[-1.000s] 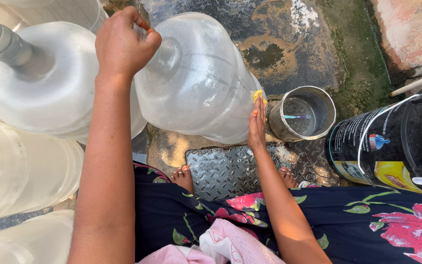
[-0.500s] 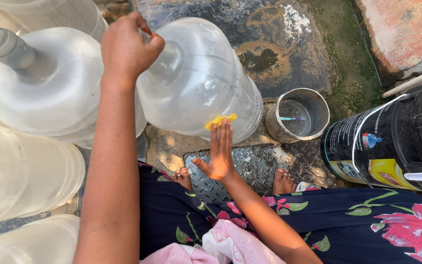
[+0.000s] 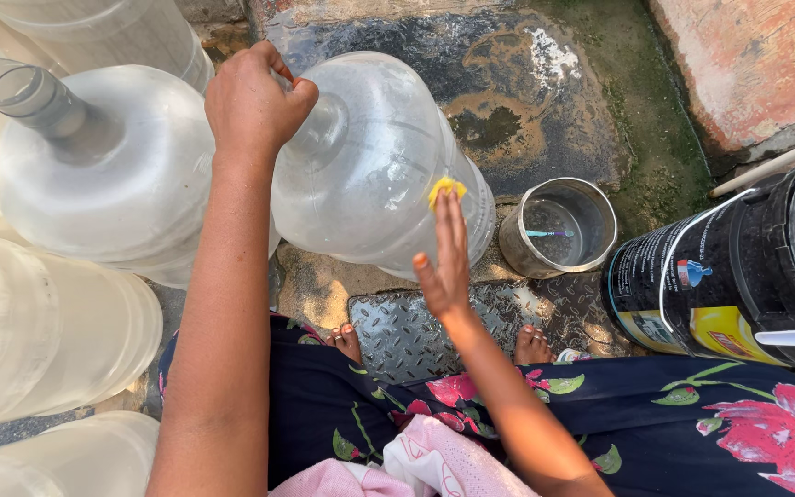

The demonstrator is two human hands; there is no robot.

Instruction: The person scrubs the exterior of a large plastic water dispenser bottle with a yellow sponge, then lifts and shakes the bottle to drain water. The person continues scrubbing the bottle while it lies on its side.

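Centre frame, the left hand (image 3: 255, 106) clenches the neck of a clear, apparently empty water jug (image 3: 384, 170); the right hand (image 3: 443, 262), fingers straight, presses a yellow sponge (image 3: 445, 189) against it; right of it, a metal pot (image 3: 558, 225) holds water.

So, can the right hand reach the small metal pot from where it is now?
Probably yes. The right hand presses a yellow sponge on the big bottle, and the metal pot stands just beside it on the ground with nothing between them.

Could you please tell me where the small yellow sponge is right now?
In the head view, the small yellow sponge sits near centre, pressed by the right hand against the large clear plastic water jug, left of the round metal pot.
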